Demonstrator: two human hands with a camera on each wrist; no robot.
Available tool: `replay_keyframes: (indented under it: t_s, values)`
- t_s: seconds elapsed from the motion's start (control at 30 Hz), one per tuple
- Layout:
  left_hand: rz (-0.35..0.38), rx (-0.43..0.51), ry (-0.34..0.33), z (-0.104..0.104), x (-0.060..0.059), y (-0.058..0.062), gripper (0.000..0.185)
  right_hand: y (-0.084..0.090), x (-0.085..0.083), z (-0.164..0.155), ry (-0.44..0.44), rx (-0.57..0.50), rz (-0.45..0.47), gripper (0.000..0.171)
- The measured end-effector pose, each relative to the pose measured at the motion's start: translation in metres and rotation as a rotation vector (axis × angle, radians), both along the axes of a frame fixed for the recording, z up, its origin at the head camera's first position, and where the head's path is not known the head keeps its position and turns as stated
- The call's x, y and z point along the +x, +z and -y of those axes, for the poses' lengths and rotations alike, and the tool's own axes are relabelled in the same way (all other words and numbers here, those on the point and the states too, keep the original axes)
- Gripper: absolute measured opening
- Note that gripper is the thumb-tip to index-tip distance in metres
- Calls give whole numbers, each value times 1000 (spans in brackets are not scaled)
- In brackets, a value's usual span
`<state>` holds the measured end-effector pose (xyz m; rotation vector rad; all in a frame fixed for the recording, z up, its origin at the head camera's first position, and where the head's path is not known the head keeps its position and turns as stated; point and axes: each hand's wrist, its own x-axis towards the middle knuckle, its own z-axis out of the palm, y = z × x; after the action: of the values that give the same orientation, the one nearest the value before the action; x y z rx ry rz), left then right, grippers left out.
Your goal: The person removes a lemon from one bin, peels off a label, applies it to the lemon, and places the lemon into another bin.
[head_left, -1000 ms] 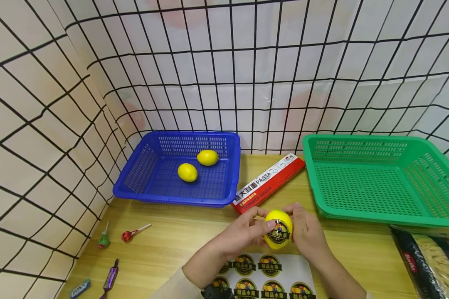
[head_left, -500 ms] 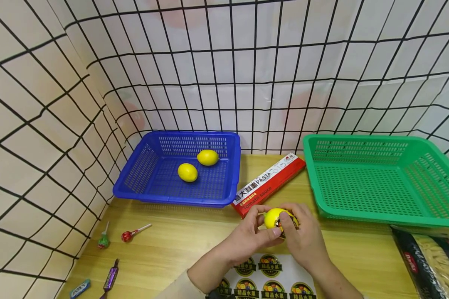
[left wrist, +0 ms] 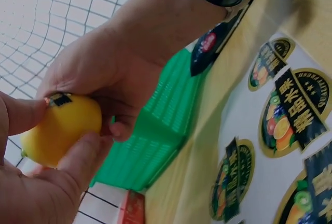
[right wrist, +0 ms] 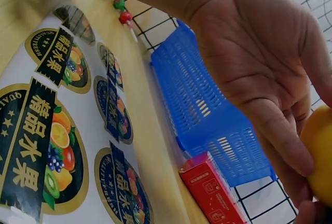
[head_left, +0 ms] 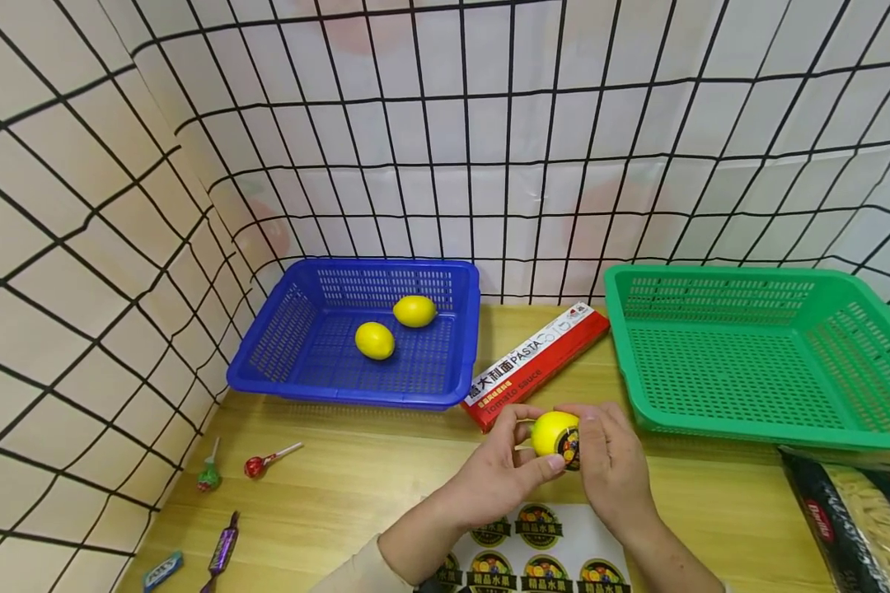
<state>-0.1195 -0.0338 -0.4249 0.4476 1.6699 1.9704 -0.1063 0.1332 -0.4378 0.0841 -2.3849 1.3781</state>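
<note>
Head view showed both hands meeting just above the front of the bench. The left hand gripped a yellow lemon between thumb and fingers, and the right hand was curled against the lemon's right side, its fingers pressing on a dark round sticker that already sat on the peel. From the left wrist view, the lemon lay between the thumb and the index finger, and a small dark corner of the label showed at its top. So the lemon was held in the air between the two hands, near the red pasta box and above the sticker sheet.

I judged that the labelling of this lemon was almost finished: the sticker was on, and the right hand seemed only to smooth it down. What was left, as far as I could see, was to put this lemon away.

The sheet had several printed fruit labels left on it. Two more lemons lay in the blue basket at the back left; I could not tell if they carried stickers. The green basket at the right held nothing that I could see. Further out, lollipops and wrapped candies lay at the left edge of the bench, and a dark noodle bag at the right.
</note>
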Motion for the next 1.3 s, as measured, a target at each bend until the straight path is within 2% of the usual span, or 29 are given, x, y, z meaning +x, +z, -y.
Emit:
replay_keyframes:
  t_s: [0.13,0.43,0.73,0.9,0.97,1.13,1.3]
  values:
    - [-49,-26,-7,2,-3,1,51,0,0,0,-5,-37,4,45]
    - [-60,-42,-24,9,-11,1,50,-1,1,2,-27,-112,47,47]
    - [36,27,-22,11,-12,2,49,-2,0,2,-28,-181,90,49]
    - [38,38,-44,15,-15,3,48,-1,-3,-4,-58,-94,111,45]
    - [32,42,-55,16,-17,4,48,0,-3,-6,-44,-111,134,43]
    - [37,48,-40,22,-20,6,49,0,1,-12,-7,-247,201,45]
    - [68,40,-22,27,-23,7,49,-9,12,-25,-52,-221,255,45]
